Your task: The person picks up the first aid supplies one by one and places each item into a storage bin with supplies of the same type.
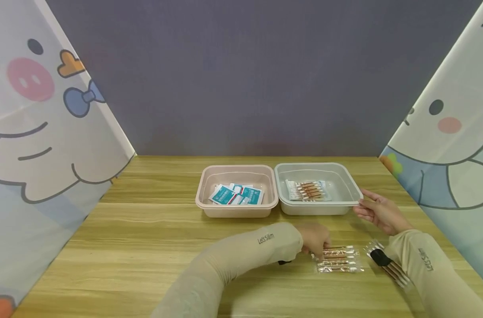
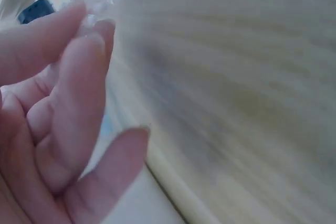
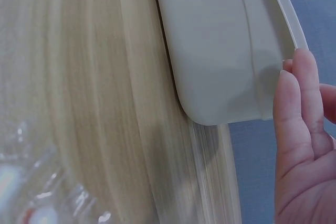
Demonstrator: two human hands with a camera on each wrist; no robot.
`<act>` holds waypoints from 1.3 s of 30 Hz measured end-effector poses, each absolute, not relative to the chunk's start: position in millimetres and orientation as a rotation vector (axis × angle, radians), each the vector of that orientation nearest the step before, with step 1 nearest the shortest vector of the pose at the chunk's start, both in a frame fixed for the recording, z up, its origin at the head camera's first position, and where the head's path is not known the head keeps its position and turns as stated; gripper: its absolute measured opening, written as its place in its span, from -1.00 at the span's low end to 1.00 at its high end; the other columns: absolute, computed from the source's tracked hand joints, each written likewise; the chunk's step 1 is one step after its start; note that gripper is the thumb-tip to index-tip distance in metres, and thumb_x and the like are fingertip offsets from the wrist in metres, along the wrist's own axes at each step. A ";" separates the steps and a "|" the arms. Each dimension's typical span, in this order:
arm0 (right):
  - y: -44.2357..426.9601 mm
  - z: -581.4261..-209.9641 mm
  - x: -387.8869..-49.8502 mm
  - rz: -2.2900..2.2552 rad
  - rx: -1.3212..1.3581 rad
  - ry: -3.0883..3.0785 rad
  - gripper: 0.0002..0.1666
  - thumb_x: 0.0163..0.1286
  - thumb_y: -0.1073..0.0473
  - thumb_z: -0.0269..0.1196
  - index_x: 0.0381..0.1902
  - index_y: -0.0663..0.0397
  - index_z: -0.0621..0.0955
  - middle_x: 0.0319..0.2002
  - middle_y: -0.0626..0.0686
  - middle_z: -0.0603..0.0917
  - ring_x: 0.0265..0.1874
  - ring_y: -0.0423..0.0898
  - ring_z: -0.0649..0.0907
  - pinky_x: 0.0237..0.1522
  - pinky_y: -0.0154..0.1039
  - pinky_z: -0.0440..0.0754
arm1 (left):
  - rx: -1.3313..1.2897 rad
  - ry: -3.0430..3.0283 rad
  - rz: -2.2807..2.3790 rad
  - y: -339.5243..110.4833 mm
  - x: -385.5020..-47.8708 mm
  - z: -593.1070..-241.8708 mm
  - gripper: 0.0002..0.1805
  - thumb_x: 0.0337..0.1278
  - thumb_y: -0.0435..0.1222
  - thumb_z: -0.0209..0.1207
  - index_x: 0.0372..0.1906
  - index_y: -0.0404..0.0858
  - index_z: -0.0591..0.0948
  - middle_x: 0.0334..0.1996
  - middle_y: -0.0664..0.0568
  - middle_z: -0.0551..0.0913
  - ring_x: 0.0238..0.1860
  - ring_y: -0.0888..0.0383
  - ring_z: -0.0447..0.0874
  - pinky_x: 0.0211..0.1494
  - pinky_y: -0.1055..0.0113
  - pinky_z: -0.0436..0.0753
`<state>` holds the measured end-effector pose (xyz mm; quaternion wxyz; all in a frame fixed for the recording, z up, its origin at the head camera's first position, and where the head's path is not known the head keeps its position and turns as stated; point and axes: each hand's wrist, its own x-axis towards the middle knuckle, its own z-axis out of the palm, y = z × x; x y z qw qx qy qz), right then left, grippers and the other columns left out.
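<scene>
My left hand [image 1: 316, 237] is at the left end of a clear strip of wrapped brown-stick cotton swabs [image 1: 337, 259] on the table. In the left wrist view, its fingertips pinch the edge of clear wrapping [image 2: 97, 19], and another finger stands apart. My right hand [image 1: 380, 213] grips the front right corner of a pale grey-green basin [image 1: 313, 209], thumb at the rim and fingers outside it. Inside that basin lies another pack of swabs [image 1: 309, 191]. A further swab pack [image 1: 396, 271], partly covered by a black wrist device, lies by the right forearm.
Left of the grey-green basin, close beside it, stands a beige-pink basin [image 1: 237, 213] with several blue-and-white sachets [image 1: 241, 194]. Both basins are on the wooden table [image 1: 146, 229]. A dark grey panel [image 1: 241, 79] rises behind, and cartoon-printed cloth hangs at both sides.
</scene>
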<state>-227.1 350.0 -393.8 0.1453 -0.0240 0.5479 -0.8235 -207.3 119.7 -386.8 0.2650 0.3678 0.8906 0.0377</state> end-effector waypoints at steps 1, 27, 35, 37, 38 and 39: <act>349.8 -393.6 -227.3 -2.368 -0.062 1.587 -0.23 0.48 0.40 0.00 0.51 0.04 -0.06 -0.40 0.13 0.74 -0.42 -0.13 0.74 -0.31 -0.32 0.67 | 0.989 2.387 0.149 119.1 -208.6 -385.3 -0.50 0.09 -0.23 0.36 -0.66 -0.12 0.24 -0.68 0.15 0.29 -0.82 0.30 0.37 -0.71 0.51 0.36; 349.5 -390.8 -225.7 -2.355 -0.050 1.629 -0.60 0.47 0.37 0.05 -0.17 -0.33 0.64 -0.46 0.06 0.73 -0.49 -0.21 0.72 -0.47 -0.43 0.63 | 0.710 2.182 0.934 107.9 -228.0 -353.1 -0.67 0.10 -0.44 0.30 -0.01 -0.29 0.56 -0.73 0.04 0.45 -0.76 0.19 0.51 -0.42 0.36 0.67; 349.2 -392.4 -226.6 -2.325 -0.062 1.718 -0.52 0.48 0.35 0.02 -0.20 -0.41 0.70 -0.46 -0.06 0.70 -0.53 -0.27 0.66 -0.48 -0.44 0.60 | 0.647 1.978 1.146 101.2 -233.1 -349.7 -0.84 0.09 -0.52 0.27 -0.22 -0.35 0.57 -0.65 -0.01 0.52 -0.76 0.18 0.51 -0.31 0.19 0.69; 349.4 -393.3 -226.7 -2.312 -0.080 1.749 -0.53 0.49 0.33 0.02 -0.19 -0.44 0.69 -0.44 -0.08 0.70 -0.50 -0.26 0.65 -0.47 -0.42 0.61 | 0.639 1.945 1.180 100.4 -235.2 -348.4 -0.86 0.11 -0.52 0.25 -0.24 -0.36 0.55 -0.62 -0.03 0.56 -0.75 0.18 0.51 -0.31 0.21 0.69; 349.5 -393.7 -226.6 -2.304 -0.086 1.767 -0.53 0.49 0.31 0.02 -0.19 -0.45 0.68 -0.43 -0.08 0.69 -0.50 -0.26 0.64 -0.47 -0.41 0.60 | 0.628 1.938 1.196 100.0 -236.3 -347.6 -0.87 0.11 -0.52 0.25 -0.24 -0.37 0.56 -0.59 -0.05 0.58 -0.75 0.18 0.52 -0.31 0.22 0.69; 349.4 -393.9 -226.5 -2.298 -0.088 1.783 -0.54 0.49 0.30 0.02 -0.19 -0.47 0.68 -0.44 -0.09 0.68 -0.50 -0.26 0.63 -0.47 -0.41 0.60 | 0.618 1.933 1.217 99.7 -237.5 -347.1 -0.84 0.11 -0.51 0.25 -0.19 -0.39 0.57 -0.54 -0.06 0.60 -0.74 0.19 0.52 -0.33 0.25 0.69</act>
